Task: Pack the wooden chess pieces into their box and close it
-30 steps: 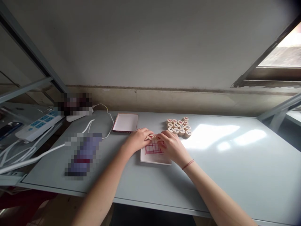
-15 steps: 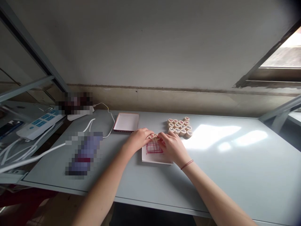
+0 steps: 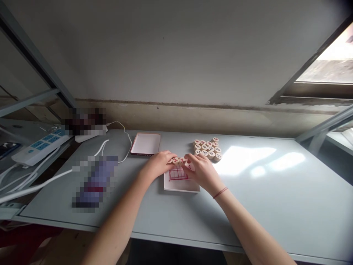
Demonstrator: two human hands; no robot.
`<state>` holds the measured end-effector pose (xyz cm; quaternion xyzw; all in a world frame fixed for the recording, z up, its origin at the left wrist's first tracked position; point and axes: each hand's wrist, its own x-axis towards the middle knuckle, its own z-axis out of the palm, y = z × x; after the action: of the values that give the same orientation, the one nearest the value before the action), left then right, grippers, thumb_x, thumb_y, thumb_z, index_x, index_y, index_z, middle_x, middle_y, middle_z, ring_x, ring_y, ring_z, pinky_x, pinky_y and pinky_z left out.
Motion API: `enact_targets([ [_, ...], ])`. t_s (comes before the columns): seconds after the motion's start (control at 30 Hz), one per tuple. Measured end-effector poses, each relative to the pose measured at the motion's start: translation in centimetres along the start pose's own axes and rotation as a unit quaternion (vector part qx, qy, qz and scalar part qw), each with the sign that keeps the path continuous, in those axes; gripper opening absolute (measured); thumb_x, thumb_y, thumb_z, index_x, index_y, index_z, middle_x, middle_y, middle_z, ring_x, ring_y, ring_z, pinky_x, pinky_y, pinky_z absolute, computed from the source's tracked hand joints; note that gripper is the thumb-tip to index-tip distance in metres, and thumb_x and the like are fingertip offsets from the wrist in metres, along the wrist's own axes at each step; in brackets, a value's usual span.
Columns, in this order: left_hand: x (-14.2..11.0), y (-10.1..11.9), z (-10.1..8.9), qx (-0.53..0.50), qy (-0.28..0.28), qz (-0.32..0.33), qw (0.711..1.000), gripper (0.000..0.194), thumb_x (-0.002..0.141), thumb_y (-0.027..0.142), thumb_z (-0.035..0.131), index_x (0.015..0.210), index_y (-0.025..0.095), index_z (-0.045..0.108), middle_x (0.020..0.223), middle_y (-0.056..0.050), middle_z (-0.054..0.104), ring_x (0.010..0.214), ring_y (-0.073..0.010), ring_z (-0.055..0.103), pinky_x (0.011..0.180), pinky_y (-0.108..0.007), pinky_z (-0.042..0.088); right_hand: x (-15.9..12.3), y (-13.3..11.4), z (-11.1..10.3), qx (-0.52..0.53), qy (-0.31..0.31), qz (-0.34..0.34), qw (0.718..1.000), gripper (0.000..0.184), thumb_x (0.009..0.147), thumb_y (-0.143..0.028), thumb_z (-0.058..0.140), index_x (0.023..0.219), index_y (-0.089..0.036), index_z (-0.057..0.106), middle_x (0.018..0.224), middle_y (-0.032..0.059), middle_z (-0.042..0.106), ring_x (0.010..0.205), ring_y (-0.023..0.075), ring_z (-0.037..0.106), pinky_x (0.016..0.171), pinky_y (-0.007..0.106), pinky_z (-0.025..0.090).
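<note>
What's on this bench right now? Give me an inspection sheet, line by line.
Surface: grey table, sunlit patch at right.
Job's things: white tray with red grid; round wooden pieces at its far edge; loose pile of pieces beyond.
Clutter: shallow box, empty.
Hands: left hand and right hand on the tray's pieces.
Cables: white cable; power strip.
Surroundings: wall, window at right.

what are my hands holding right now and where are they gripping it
Both hands pinch small round wooden game pieces at the far edge of the white tray: the left hand and right hand grip them by their rims with the fingertips.
</note>
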<state>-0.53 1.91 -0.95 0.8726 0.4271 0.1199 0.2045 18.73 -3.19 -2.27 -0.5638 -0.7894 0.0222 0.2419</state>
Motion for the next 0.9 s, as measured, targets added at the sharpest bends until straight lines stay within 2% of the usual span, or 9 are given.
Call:
enact_targets([
  [0.13, 0.1, 0.4, 0.2, 0.044, 0.009, -0.011, 0.999, 0.040, 0.082, 0.043, 0.061, 0.119, 0.026, 0.059, 0.105, -0.004, 0.065, 0.092, -0.0202, 0.063, 0.079, -0.028, 0.049, 1.5, 3.2, -2.0, 0.058, 0.056, 0.092, 0.992, 0.021, 0.085, -0.039, 0.049, 0.090, -0.022, 0.061, 0.086, 0.0056, 0.067, 0.068, 0.0179, 0.057, 0.061, 0.028, 0.041],
  [0.2, 0.3, 0.6, 0.4, 0.058, 0.002, -0.004, 0.998, 0.043, 0.081, 0.042, 0.064, 0.120, 0.024, 0.059, 0.106, -0.004, 0.065, 0.096, -0.0216, 0.061, 0.083, -0.030, 0.048, 3.0, 5.9, -2.8, 0.022, 0.090, 0.164, 0.982, 0.024, 0.083, -0.039, 0.049, 0.086, -0.020, 0.063, 0.088, 0.0071, 0.067, 0.070, 0.0186, 0.058, 0.062, 0.029, 0.041],
  [0.27, 0.3, 0.6, 0.7, 0.056, -0.003, 0.006, 0.998, 0.045, 0.080, 0.042, 0.065, 0.121, 0.022, 0.058, 0.109, -0.006, 0.064, 0.101, -0.0232, 0.059, 0.088, -0.032, 0.046, 4.8, 8.7, -3.4, -0.034, 0.087, 0.235, 0.967, 0.024, 0.080, -0.037, 0.050, 0.087, -0.019, 0.064, 0.094, 0.0094, 0.067, 0.080, 0.0210, 0.060, 0.068, 0.030, 0.042],
  [0.33, 0.3, 0.6, 0.9, 0.050, -0.002, 0.011, 0.999, 0.046, 0.081, 0.042, 0.064, 0.121, 0.021, 0.058, 0.111, -0.006, 0.064, 0.103, -0.0240, 0.057, 0.091, -0.034, 0.045, 6.5, 11.0, -3.6, -0.077, 0.038, 0.313, 0.946, 0.031, 0.079, -0.040, 0.049, 0.095, -0.018, 0.064, 0.093, 0.0117, 0.066, 0.084, 0.0239, 0.060, 0.070, 0.032, 0.043],
  [0.43, 0.3, 0.5, 1.0, 0.047, 0.001, 0.011, 0.999, 0.049, 0.081, 0.045, 0.064, 0.123, 0.021, 0.056, 0.111, -0.007, 0.064, 0.103, -0.0240, 0.057, 0.090, -0.034, 0.046, 8.5, 13.1, -3.3, -0.093, -0.103, 0.382, 0.914, 0.040, 0.077, -0.051, 0.049, 0.088, -0.016, 0.066, 0.079, 0.0134, 0.065, 0.077, 0.0264, 0.061, 0.064, 0.035, 0.044],
  [0.53, 0.3, 0.3, 1.2, 0.043, 0.007, 0.018, 0.999, 0.053, 0.080, 0.049, 0.063, 0.124, 0.021, 0.055, 0.111, -0.007, 0.064, 0.103, -0.0236, 0.057, 0.090, -0.034, 0.046, 9.6, 14.2, -2.6, -0.102, -0.186, 0.398, 0.892, 0.040, 0.075, -0.052, 0.052, 0.075, -0.015, 0.067, 0.070, 0.0143, 0.063, 0.068, 0.0259, 0.062, 0.058, 0.035, 0.044],
  [0.7, 0.4, 0.1, 1.3, 0.055, 0.047, 0.033, 0.997, 0.060, 0.082, 0.056, 0.056, 0.131, 0.022, 0.049, 0.117, -0.009, 0.061, 0.109, -0.0242, 0.055, 0.097, -0.039, 0.041, 10.4, 15.0, -2.2, -0.113, -0.245, 0.385, 0.883, 0.026, 0.073, -0.038, 0.057, 0.070, -0.014, 0.067, 0.063, 0.0136, 0.063, 0.061, 0.0237, 0.061, 0.057, 0.035, 0.044],
  [0.77, 0.4, 0.1, 1.1, 0.058, 0.060, 0.037, 0.996, 0.059, 0.084, 0.056, 0.054, 0.131, 0.022, 0.048, 0.118, -0.009, 0.060, 0.110, -0.0244, 0.054, 0.098, -0.040, 0.040, 10.6, 14.9, -2.8, -0.113, -0.232, 0.381, 0.888, 0.022, 0.074, -0.031, 0.057, 0.065, -0.014, 0.066, 0.060, 0.0135, 0.063, 0.061, 0.0247, 0.062, 0.057, 0.035, 0.044],
  [0.9, 0.3, 0.5, 0.9, 0.045, 0.104, 0.050, 0.992, 0.053, 0.088, 0.051, 0.051, 0.134, 0.025, 0.044, 0.121, -0.008, 0.058, 0.112, -0.0239, 0.053, 0.098, -0.041, 0.041, 9.9, 12.6, -4.6, -0.116, -0.122, 0.350, 0.922, 0.027, 0.083, -0.028, 0.046, 0.075, -0.014, 0.067, 0.068, 0.0156, 0.067, 0.073, 0.0284, 0.065, 0.063, 0.037, 0.046],
])
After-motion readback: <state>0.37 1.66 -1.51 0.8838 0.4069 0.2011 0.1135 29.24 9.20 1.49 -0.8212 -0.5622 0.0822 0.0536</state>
